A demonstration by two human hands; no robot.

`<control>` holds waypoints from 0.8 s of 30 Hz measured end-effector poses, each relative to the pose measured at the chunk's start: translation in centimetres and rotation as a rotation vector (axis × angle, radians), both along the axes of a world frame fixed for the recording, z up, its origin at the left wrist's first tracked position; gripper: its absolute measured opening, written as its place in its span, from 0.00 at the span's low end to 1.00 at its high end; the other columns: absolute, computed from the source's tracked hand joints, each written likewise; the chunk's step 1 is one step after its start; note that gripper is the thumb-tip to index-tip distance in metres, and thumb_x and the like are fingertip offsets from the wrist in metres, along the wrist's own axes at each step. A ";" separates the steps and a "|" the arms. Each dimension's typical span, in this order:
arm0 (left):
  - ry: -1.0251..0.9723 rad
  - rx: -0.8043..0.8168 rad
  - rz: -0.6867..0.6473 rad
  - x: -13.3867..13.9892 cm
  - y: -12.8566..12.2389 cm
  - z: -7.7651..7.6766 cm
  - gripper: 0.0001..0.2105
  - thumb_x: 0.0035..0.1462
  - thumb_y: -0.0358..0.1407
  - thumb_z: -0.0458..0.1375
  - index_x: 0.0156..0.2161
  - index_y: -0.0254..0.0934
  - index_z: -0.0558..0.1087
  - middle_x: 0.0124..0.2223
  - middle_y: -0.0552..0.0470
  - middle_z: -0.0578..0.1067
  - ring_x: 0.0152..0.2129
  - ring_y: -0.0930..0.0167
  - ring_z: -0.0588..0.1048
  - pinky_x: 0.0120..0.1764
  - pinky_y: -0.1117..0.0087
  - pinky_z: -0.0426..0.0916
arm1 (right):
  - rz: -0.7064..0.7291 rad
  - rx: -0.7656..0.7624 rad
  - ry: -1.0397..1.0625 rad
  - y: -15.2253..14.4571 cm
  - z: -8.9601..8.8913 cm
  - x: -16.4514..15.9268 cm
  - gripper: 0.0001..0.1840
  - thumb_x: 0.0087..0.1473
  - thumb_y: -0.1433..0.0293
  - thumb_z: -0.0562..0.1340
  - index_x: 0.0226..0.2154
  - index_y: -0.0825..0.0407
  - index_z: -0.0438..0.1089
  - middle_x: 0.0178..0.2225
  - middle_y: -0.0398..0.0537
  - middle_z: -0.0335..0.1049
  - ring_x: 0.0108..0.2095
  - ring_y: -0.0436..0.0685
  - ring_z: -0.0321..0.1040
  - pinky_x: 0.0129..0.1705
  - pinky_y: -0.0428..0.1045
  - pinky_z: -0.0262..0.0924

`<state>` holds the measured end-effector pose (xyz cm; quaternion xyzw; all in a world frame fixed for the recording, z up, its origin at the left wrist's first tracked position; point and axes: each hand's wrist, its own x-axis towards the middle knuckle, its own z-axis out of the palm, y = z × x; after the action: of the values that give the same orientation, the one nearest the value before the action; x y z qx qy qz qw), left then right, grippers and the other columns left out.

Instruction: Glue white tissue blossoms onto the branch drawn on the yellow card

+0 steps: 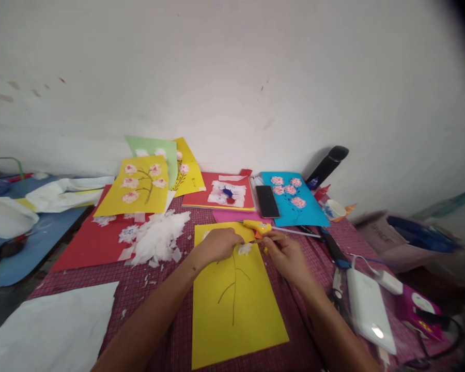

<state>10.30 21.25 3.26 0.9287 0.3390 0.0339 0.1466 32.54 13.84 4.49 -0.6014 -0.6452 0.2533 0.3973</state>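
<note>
Brightly yellow sheet (251,320), brown branches (234,289).

"SPACE" reads on the pale container (375,245) at right.

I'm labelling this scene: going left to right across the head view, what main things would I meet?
Large white sheet, white scrap pile, left hand, right hand, white rectangular device, magenta device.

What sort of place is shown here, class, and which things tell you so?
Probably a craft table at home or in a classroom: a yellow glue gun, a heap of torn white paper and a blue flower picture show it.
</note>
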 end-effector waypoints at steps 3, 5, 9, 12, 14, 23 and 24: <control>-0.027 0.026 0.030 -0.4 0.2 0.3 0.17 0.62 0.29 0.52 0.51 0.45 0.76 0.44 0.48 0.78 0.41 0.65 0.77 0.38 0.70 0.68 | -0.008 0.004 -0.007 0.2 -0.2 -0.1 0.15 0.61 0.61 0.57 0.35 0.51 0.77 0.37 0.51 0.80 0.36 0.60 0.76 0.40 0.52 0.68; -0.033 0.045 0.045 -0.6 0.3 0.5 0.17 0.62 0.29 0.51 0.51 0.43 0.76 0.44 0.47 0.78 0.41 0.65 0.77 0.40 0.69 0.69 | -0.015 0.012 -0.013 0.3 -0.1 -0.4 0.15 0.60 0.61 0.58 0.36 0.51 0.76 0.38 0.52 0.80 0.37 0.60 0.76 0.41 0.52 0.68; 0.009 0.066 0.056 -0.9 0.4 0.9 0.15 0.61 0.29 0.51 0.46 0.41 0.78 0.42 0.46 0.79 0.39 0.64 0.78 0.38 0.68 0.69 | 0.043 0.017 -0.048 0.3 0.3 -1.4 0.14 0.61 0.62 0.58 0.36 0.52 0.76 0.37 0.52 0.79 0.36 0.59 0.76 0.40 0.52 0.68; 0.034 0.067 0.051 -0.9 0.3 1.1 0.14 0.58 0.28 0.53 0.43 0.41 0.80 0.39 0.46 0.79 0.37 0.64 0.78 0.36 0.69 0.69 | 0.132 0.059 -0.116 0.0 0.6 -2.4 0.12 0.62 0.65 0.57 0.38 0.51 0.75 0.38 0.51 0.79 0.37 0.58 0.76 0.40 0.51 0.67; 0.041 0.064 0.046 -0.8 0.1 1.2 0.14 0.57 0.28 0.53 0.43 0.41 0.80 0.38 0.46 0.79 0.37 0.63 0.78 0.35 0.69 0.68 | 0.187 0.095 -0.187 -0.2 0.6 -2.9 0.10 0.62 0.67 0.57 0.38 0.50 0.75 0.38 0.50 0.78 0.39 0.58 0.75 0.41 0.51 0.66; 0.087 0.034 0.053 -0.5 -0.2 1.3 0.14 0.57 0.29 0.54 0.43 0.40 0.81 0.37 0.44 0.79 0.34 0.62 0.78 0.33 0.68 0.68 | 0.277 0.150 -0.436 -0.7 0.2 -3.4 0.11 0.63 0.71 0.55 0.41 0.50 0.74 0.38 0.51 0.77 0.39 0.57 0.75 0.43 0.51 0.66; 0.087 0.032 0.055 -0.4 -0.3 1.4 0.14 0.58 0.29 0.54 0.43 0.40 0.81 0.38 0.44 0.79 0.35 0.62 0.78 0.33 0.68 0.68 | 0.273 0.159 -0.443 -0.7 0.2 -3.3 0.11 0.63 0.71 0.55 0.41 0.51 0.74 0.38 0.51 0.77 0.39 0.57 0.75 0.44 0.51 0.66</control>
<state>9.85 20.98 4.61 0.9219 0.3696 0.0028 0.1157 29.24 13.10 4.67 -0.5165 -0.8093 0.1153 0.2549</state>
